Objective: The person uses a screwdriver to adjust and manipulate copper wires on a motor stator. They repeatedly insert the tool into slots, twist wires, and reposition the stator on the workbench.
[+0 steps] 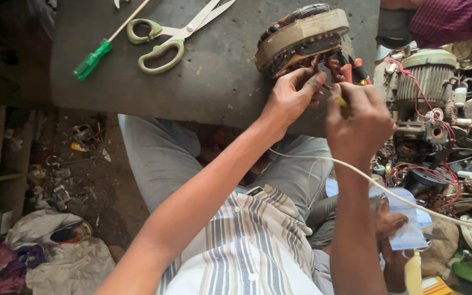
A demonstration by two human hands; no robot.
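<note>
The stator lies just above both hands; the left hand pinches its windings, the right hand grips pliers.

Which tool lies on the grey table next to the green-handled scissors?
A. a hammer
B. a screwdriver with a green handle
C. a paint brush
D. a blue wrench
B: a screwdriver with a green handle lies on the table just left of the scissors, away from the motor stator that the left hand and the right hand work on.
</note>
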